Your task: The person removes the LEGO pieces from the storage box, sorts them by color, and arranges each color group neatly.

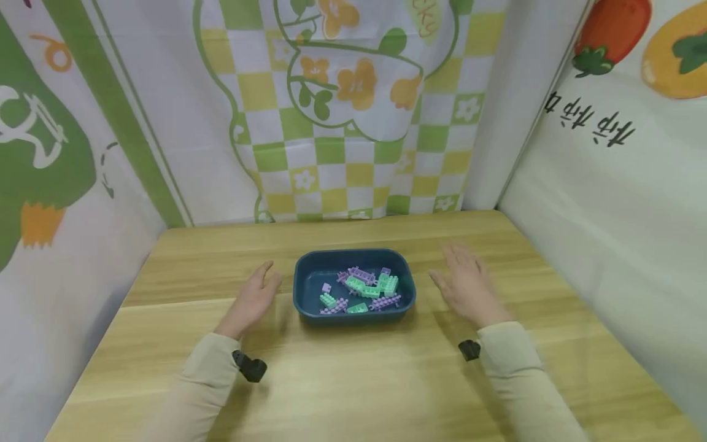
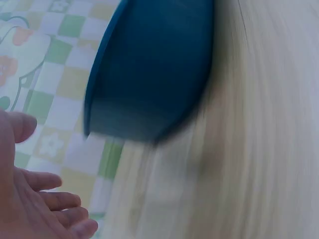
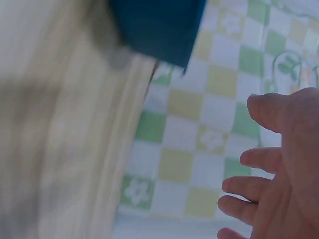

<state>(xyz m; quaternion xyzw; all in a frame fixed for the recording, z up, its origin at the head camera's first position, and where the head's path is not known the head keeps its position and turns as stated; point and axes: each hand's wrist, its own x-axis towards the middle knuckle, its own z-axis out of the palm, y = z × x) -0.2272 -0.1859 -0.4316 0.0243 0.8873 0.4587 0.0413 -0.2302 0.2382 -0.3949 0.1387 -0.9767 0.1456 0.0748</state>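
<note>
A dark blue basin (image 1: 353, 320) stands on the wooden table between my two hands. Inside it lie several purple toy bricks (image 1: 385, 302) and mint green toy bricks (image 1: 370, 292), loosely heaped toward the right. My left hand (image 1: 255, 302) is just left of the basin, its fingers spread and relaxed with nothing in them. On the other side my right hand (image 1: 468, 287), slightly blurred, hovers apart from the basin, fingers extended and holding nothing. Both wrist views show an outstretched hand beside the basin's outer wall (image 2: 149, 64); the bricks are hidden there.
The wooden table (image 1: 353, 380) reaches back to a checkered cloth (image 1: 353, 172) hanging behind it. Printed white sheets (image 1: 618, 202) rise on the left and right sides. A black wrist camera (image 1: 251, 367) sits at the left cuff, another (image 1: 469, 350) at the right.
</note>
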